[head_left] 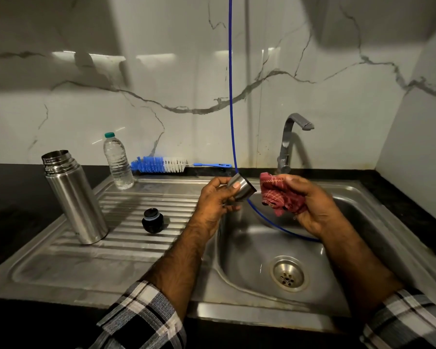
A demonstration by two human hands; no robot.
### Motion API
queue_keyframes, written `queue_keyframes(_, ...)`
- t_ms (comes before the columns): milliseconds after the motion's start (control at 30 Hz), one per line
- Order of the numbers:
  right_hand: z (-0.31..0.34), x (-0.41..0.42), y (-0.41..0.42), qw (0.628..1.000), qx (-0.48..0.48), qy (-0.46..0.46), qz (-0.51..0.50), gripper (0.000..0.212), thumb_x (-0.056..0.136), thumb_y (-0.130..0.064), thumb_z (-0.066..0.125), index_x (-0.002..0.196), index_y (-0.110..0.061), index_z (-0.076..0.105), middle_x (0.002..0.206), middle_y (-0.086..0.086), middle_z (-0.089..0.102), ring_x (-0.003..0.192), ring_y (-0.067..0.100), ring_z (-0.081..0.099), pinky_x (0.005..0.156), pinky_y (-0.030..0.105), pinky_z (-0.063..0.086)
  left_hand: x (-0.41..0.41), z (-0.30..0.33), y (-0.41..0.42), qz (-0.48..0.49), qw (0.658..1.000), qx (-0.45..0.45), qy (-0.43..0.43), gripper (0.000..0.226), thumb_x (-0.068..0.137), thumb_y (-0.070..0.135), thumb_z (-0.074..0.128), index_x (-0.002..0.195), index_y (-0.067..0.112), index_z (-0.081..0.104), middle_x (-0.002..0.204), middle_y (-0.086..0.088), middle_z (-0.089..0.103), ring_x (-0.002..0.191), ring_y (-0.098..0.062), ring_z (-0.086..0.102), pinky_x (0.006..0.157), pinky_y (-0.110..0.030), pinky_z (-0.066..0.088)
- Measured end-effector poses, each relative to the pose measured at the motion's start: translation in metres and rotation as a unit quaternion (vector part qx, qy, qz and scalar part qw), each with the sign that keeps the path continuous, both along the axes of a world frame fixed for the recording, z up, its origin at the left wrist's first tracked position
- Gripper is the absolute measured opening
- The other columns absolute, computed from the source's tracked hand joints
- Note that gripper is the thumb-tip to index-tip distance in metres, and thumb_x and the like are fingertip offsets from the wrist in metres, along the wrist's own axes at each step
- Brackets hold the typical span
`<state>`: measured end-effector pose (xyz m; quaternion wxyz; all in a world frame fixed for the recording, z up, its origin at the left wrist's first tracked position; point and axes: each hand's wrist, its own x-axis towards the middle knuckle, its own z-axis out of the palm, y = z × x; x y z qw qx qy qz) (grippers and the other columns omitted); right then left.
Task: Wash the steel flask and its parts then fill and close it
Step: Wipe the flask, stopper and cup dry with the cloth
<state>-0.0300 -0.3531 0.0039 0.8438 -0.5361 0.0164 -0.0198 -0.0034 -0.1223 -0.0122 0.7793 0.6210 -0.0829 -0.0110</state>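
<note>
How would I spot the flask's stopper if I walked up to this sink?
Start at the steel sink and look left to its ribbed draining board. Beside the open steel flask lies the stopper, apart from it. It is the only small black thing there, round with a pale ring.

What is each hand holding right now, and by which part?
Left hand grips the steel cup around its side wall. Right hand holds the bunched red cloth by its right side.

Over the sink basin [249,248], the left hand [215,200] grips a small steel cup [242,188] while the right hand [310,205] holds a bunched red cloth [280,195] just beside it. The open steel flask [73,195] and its black stopper [152,220] stand on the ribbed drainboard [136,238], with a plastic water bottle [117,161] and a blue bottle brush [161,165] behind them.
</note>
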Motion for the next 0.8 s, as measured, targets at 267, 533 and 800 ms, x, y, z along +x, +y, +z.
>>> queue_keyframes(267,-0.003,-0.001,0.005,0.972,-0.212,-0.085,-0.049,0.045,0.070,-0.004,0.090,0.110,-0.016,0.074,0.110,0.002,0.075,0.102,0.021,0.072,0.080,0.035,0.064,-0.002,-0.002,0.000,-0.064,0.997,0.015,0.030,0.023,0.100,0.025,0.070,0.116,0.009,0.069,0.100,-0.018,0.078,0.085,-0.035,0.076,0.066,-0.038,0.062)
queue_keyframes(533,-0.008,-0.001,0.011,0.944,-0.296,-0.143,0.040,0.034,0.079,-0.003,0.085,0.110,-0.013,0.078,0.105,0.006,0.079,0.098,0.023,0.076,0.079,0.036,0.064,-0.004,0.001,0.002,-0.096,0.990,0.011,0.099,0.044,0.098,0.033,0.072,0.121,-0.005,0.071,0.093,-0.019,0.076,0.070,-0.025,0.074,0.055,-0.027,0.061)
queue_keyframes(800,-0.005,0.000,0.002,0.958,-0.213,-0.149,0.123,0.048,0.077,0.026,0.066,0.083,-0.020,0.081,0.107,0.003,0.077,0.101,0.020,0.073,0.078,0.038,0.064,-0.001,0.000,-0.003,-0.118,0.984,-0.019,0.135,0.054,0.096,0.041,0.074,0.129,-0.001,0.066,0.095,-0.024,0.073,0.074,-0.032,0.069,0.046,-0.022,0.054)
